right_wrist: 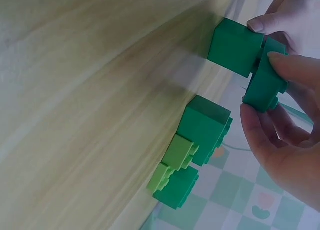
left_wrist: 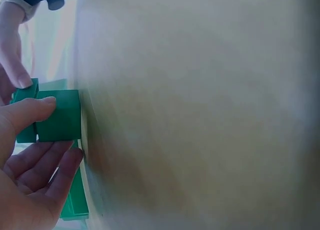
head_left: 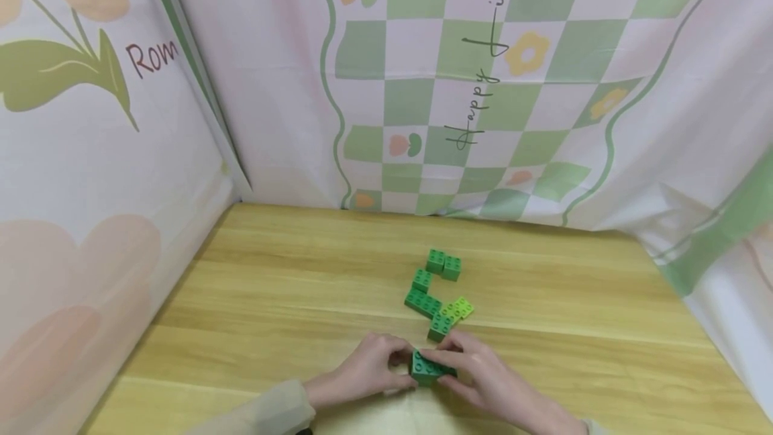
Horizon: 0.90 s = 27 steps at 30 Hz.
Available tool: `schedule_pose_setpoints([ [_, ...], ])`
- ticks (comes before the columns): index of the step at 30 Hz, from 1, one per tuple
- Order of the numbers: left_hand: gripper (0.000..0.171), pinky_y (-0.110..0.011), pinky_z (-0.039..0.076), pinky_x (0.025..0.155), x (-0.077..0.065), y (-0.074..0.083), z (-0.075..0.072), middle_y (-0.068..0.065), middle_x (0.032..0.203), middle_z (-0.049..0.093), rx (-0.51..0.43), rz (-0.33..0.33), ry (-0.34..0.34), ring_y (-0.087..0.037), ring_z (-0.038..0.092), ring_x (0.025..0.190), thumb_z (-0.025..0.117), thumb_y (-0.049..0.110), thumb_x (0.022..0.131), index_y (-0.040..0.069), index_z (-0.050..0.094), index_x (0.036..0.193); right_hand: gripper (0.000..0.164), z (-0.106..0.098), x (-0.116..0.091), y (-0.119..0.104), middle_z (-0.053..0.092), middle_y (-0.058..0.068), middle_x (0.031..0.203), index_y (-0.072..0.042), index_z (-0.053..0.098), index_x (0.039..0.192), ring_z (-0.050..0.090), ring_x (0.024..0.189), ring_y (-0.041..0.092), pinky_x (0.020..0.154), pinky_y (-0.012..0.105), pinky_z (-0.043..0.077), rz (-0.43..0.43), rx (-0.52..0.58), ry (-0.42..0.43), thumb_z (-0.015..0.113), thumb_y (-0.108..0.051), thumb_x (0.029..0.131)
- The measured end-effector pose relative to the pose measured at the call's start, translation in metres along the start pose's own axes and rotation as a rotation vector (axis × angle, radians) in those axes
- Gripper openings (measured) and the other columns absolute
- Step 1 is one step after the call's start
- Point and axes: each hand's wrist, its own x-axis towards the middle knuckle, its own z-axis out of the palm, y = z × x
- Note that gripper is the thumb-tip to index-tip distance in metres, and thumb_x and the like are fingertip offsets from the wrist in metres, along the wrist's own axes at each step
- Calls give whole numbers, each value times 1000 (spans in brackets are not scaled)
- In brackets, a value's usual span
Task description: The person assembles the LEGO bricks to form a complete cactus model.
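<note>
Near the table's front, my left hand (head_left: pixel 374 369) grips a tall dark green toy brick (left_wrist: pixel 62 116) between thumb and fingers. In the right wrist view, that brick (right_wrist: pixel 235 45) stands on the table. My right hand (head_left: pixel 483 378) pinches a flatter dark green brick (right_wrist: pixel 268 75) by its long sides. This flat brick lies over the tall one's top, overhanging it to one side. A narrow gap shows between them in both wrist views, so I cannot tell whether they are pressed fully together. Studs (head_left: pixel 421 362) show on top beside my right fingers.
Just beyond my hands is a group of loose bricks: a dark green one (head_left: pixel 441 326), low light green ones (head_left: pixel 457 311) and a longer dark green one (head_left: pixel 423 302). Farther back lie a small green brick (head_left: pixel 421 279) and two more (head_left: pixel 443 263). A patterned curtain (head_left: pixel 483 119) hangs behind the table.
</note>
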Motion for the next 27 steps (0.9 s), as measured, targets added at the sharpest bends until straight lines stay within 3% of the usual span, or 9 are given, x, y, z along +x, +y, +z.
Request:
schedule_pose_setpoints([
  [16, 31, -6, 52, 79, 2, 2, 2, 5, 98, 77, 35, -1, 28, 6, 64, 87, 83, 18, 77, 11, 73, 106, 48, 2, 1, 0, 63, -4, 96, -11, 73, 117, 52, 83, -3, 64, 8, 47, -15, -30, 32, 85, -7, 71],
  [27, 30, -6, 51, 78, 3, 2, 2, 6, 96, 76, 55, -4, 17, 7, 63, 85, 83, 18, 76, 12, 73, 104, 48, -4, 4, -1, 63, -5, 96, -12, 72, 119, 51, 82, -4, 63, 7, 47, -14, -37, -18, 84, -8, 73],
])
